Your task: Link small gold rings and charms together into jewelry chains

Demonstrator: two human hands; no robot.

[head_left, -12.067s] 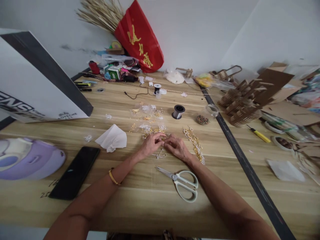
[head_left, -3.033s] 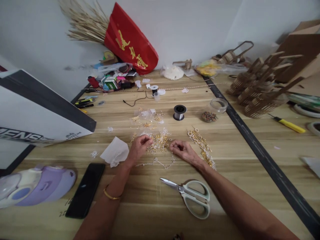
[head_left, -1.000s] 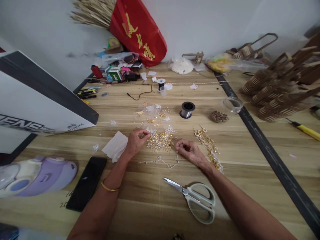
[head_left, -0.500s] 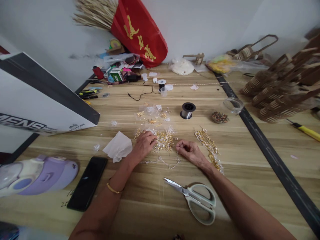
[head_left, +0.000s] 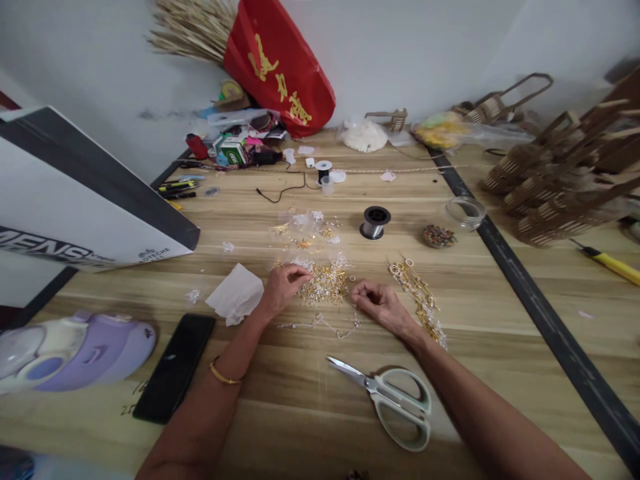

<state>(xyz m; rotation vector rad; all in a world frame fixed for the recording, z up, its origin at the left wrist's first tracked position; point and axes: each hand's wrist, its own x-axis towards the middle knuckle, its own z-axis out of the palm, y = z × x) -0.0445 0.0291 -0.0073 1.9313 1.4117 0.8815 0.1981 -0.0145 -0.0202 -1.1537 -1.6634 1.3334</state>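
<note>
Your step in hand looks like picking over the bead pile [head_left: 327, 285] on the counter [head_left: 280, 407]. Your left hand [head_left: 281, 288] is at its left edge, fingertips drawn close; whether they pinch a bead, I cannot tell. Your right hand [head_left: 381, 303], just right of the pile, is closed and seems to grasp one end of the silver chain [head_left: 319, 319], which lies on the pile's near side. The next move calls for a light fingertip pinch and a steady right hand.

Count one silver chain, one pair of scissors [head_left: 369, 383] nearer you than the pile, and two spools beyond it, one large [head_left: 374, 225], one small [head_left: 324, 175]. The beads are too small to count.
</note>
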